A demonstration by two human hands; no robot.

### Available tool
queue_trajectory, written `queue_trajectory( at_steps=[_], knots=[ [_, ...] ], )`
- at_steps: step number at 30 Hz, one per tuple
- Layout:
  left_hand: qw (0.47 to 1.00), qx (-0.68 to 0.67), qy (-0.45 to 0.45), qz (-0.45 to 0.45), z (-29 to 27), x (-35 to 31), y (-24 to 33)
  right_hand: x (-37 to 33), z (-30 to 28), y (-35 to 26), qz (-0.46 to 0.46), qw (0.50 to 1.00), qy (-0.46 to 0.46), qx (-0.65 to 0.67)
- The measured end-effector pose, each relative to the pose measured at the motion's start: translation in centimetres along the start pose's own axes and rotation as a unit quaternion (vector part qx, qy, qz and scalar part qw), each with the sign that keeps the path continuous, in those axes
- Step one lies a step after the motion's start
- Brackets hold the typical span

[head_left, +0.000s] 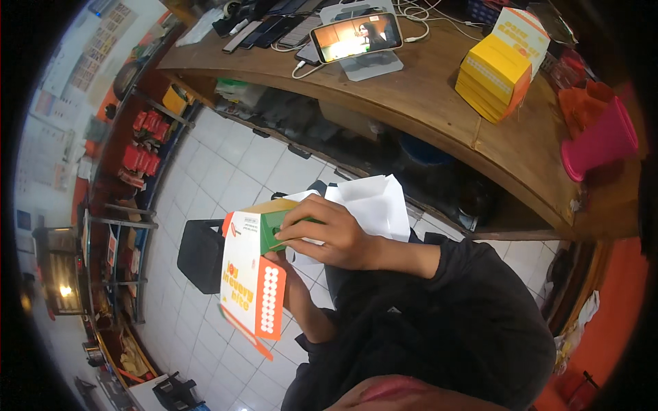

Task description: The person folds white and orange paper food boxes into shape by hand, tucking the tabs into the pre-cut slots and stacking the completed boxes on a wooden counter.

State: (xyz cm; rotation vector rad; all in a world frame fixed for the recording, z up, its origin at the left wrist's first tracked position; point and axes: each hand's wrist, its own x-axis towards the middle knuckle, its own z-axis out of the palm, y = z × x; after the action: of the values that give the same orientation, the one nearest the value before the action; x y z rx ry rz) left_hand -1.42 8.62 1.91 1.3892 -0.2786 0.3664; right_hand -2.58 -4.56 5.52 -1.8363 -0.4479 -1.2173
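Note:
A folding cardboard food box point(243, 267), white with orange edges, a green flap and a row of white dots, is held tilted in front of me, partly folded. My right hand point(325, 233) bends its fingers over the green flap point(273, 229) at the upper end. From below, my left hand point(295, 291) supports the same box; most of its fingers are hidden behind the cardboard, though the grip is closed. An opened white box or carton point(370, 205) lies beyond my right forearm, at my lap.
On the wooden table point(439, 89) a propped phone point(357, 38) plays a video beside several other phones and cables. Flat yellow boxes point(490, 79) are stacked at its right, near a pink cone-shaped holder point(603, 140). A black stool point(199, 255) stands on the white tiles, shelves at left.

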Motion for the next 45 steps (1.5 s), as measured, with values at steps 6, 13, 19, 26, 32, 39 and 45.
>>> queue_trajectory(
  at_steps=[6, 13, 19, 26, 32, 39, 45],
  knots=[
    [1.000, 0.008, 0.022, 0.009, -1.6, 1.0, -1.1, 0.6, -0.9, -0.3, 0.130, 0.976, -0.053, 0.167],
    [1.000, -0.004, 0.029, 0.003, -1.4, 1.1, -0.8, 0.9, -1.9, -0.1, 0.126, 0.972, -0.172, 0.102],
    [1.000, -0.017, 0.024, -0.003, -1.1, 1.1, -0.6, -0.1, -1.8, -0.1, 0.202, 0.947, -0.178, 0.173],
    [1.000, -0.012, 0.019, -0.002, -1.6, 1.2, -1.2, -2.1, -1.4, 1.1, 0.130, 0.988, -0.083, -0.003],
    [0.999, 0.030, 0.000, 0.015, -2.6, 2.8, -1.9, -1.4, -2.9, 1.8, 0.163, 0.985, -0.044, 0.027],
    [0.974, 0.158, -0.113, 0.120, -0.8, 2.3, -3.3, -1.9, -3.6, 3.7, 0.207, 0.970, -0.044, 0.118],
    [0.997, -0.008, -0.019, -0.071, -0.9, 2.0, -4.3, -2.8, -2.3, 1.9, 0.355, 0.923, -0.042, 0.145]
  ],
)
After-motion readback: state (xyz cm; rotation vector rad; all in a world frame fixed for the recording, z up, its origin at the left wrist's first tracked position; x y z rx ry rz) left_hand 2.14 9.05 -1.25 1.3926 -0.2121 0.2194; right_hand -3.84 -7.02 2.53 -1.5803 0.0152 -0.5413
